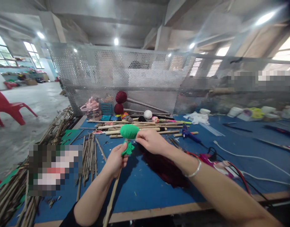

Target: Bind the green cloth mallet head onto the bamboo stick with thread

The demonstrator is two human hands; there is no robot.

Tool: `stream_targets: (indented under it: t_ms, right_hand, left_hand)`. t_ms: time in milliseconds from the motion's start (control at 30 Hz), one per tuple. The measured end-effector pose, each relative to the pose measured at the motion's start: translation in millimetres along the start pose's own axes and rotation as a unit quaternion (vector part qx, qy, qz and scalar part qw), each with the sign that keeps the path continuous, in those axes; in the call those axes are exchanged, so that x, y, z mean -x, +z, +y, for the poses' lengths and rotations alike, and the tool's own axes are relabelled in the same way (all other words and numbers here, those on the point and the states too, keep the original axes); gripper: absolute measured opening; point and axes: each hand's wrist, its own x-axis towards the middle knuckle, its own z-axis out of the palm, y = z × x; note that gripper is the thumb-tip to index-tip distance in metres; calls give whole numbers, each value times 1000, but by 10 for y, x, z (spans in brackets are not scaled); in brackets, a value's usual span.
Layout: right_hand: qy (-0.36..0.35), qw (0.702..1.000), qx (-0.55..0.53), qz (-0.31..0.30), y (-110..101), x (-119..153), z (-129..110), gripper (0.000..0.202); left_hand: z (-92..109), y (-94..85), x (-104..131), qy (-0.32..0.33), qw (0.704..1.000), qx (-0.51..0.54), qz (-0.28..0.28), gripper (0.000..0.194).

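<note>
My left hand (116, 159) is closed around a wooden stick (110, 201), which slants down to the table's front edge. At the top of the stick is a smooth green cloth-covered ball (129, 131). Below it, a loose ruffle of green cloth (128, 148) sticks out by my left thumb. My right hand (150, 141), with a silver bangle on the wrist, is pinched at the ball's lower right edge. What lies between those fingertips is too small to make out. Dark red cloth (167, 168) lies on the table under my right forearm.
Thin sticks (89, 154) lie left on the blue table (140, 195). Behind are more sticks, two dark red balls on sticks (121, 97), a white ball (148, 114) and a pink-lidded jug (91, 108). To the right are a blue glue gun (189, 134) and cables (248, 156). A perforated screen (135, 75) stands behind.
</note>
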Motion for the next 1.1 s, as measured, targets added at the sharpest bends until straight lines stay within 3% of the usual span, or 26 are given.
stream_targets:
  t_ms: [100, 167, 233, 300, 367, 433, 500, 567, 633, 700, 767, 867, 933, 1000, 1100]
  right_hand:
    - [106, 963, -247, 22, 229, 231, 212, 21]
    - [134, 923, -358, -37, 334, 312, 379, 23]
    - [126, 906, -385, -122, 349, 282, 565, 23]
    - [106, 906, -350, -215, 279, 127, 719, 21]
    - [85, 902, -277, -320, 168, -121, 766, 20]
    - [55, 891, -168, -418, 73, -387, 652, 21]
    - [-4, 889, -26, -458, 19, -583, 383, 21]
    - [-80, 894, 118, -425, -12, -654, 34, 18]
    - [-139, 898, 228, -348, -54, -597, -274, 14]
    - [-142, 912, 282, -263, -114, -458, -437, 11]
    - [-108, 945, 265, -157, -169, -284, -425, 12]
    - [-23, 993, 118, -19, -164, -21, -201, 18]
    - [58, 998, -28, 23, -62, 143, -33, 19]
    - [139, 972, -187, 39, 110, 284, 98, 19]
    - [191, 898, -395, 31, 402, 420, 231, 24]
  left_hand:
    - [8, 5, 77, -25, 997, 40, -68, 40]
    - [-8, -3, 127, -52, 989, 60, -127, 39]
    - [-53, 3, 173, -87, 975, 62, -192, 39]
    - [-136, 44, 205, -152, 951, 29, -266, 38]
    - [-248, 117, 211, -187, 934, -14, -304, 37]
    - [-354, 192, 187, -191, 934, -62, -297, 38]
    - [-420, 236, 137, -195, 942, -102, -253, 40]
    - [-424, 229, 73, -189, 957, -123, -184, 43]
    - [-361, 171, 9, -167, 974, -109, -105, 43]
    - [-251, 84, -36, -135, 988, -58, -46, 43]
    - [-132, -2, -50, -101, 994, -14, -34, 43]
    - [-23, -60, -14, -41, 999, 6, -34, 40]
    - [-16, -43, 30, -21, 999, 13, -42, 38]
    - [-45, -6, 69, -22, 998, 26, -60, 38]
    - [-104, 30, 111, -63, 990, 44, -114, 40]
